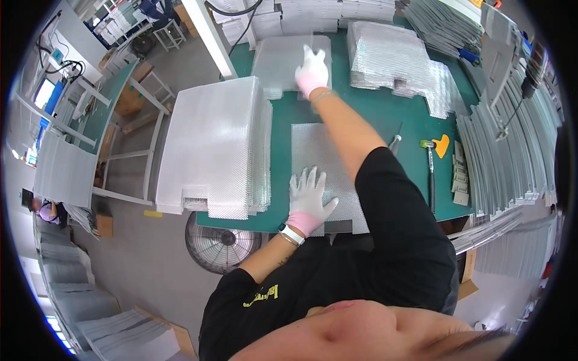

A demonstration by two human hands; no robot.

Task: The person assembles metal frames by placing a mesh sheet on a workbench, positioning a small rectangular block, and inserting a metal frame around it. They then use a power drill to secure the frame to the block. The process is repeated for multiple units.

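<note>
My left hand [308, 195], in a white glove with a pink cuff, lies flat with spread fingers on a perforated metal sheet [316, 150] at the near edge of the green table [373, 114]. My right hand [312, 70], gloved the same way, reaches far across the table and rests on the top sheet of a stack of shiny sheets [280, 60]. Whether its fingers grip that sheet I cannot make out.
A tall pile of perforated sheets [214, 147] overhangs the table's left edge. More sheet stacks [391, 60] lie at the far right. A mallet [430, 171], an orange scraper [442, 145] and long metal profiles [506, 156] sit to the right. A floor fan [221, 243] stands below.
</note>
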